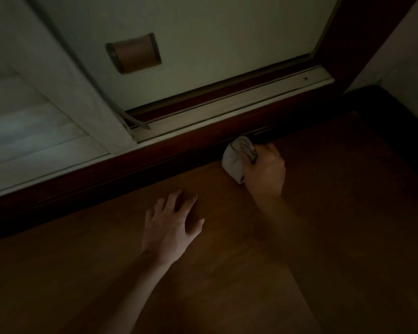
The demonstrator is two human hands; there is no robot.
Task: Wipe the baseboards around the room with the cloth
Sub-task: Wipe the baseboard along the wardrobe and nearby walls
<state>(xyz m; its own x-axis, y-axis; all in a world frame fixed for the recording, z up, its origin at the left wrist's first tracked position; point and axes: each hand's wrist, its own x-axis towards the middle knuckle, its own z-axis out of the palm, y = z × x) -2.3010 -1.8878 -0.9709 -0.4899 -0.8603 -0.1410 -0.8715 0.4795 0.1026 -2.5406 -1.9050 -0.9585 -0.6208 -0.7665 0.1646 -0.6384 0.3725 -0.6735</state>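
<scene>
Dim light is falling on a brown wood floor [299,249]. A dark red-brown baseboard [106,184] is running along the far edge of the floor, from low on the left to high on the right. Above it, a pale rail [239,100] is lying under a white door [215,32]. A small brown square plate [133,56] is sitting on the door. A white panel with slats [22,121] is standing to the left of the door, and a pale wall [408,44] is showing at the far right.

The right hand [266,169] is curling its fingers tight around a light cloth [237,157]. The cloth is bunched up and sticking out from the left side of the fist. Its top is touching the baseboard, right at the far edge of the floor.

The left hand [171,222] is resting on the floor with its fingers spread out and holding nothing. It is staying near the middle of the floor, a bit back from the baseboard and apart from the cloth.
</scene>
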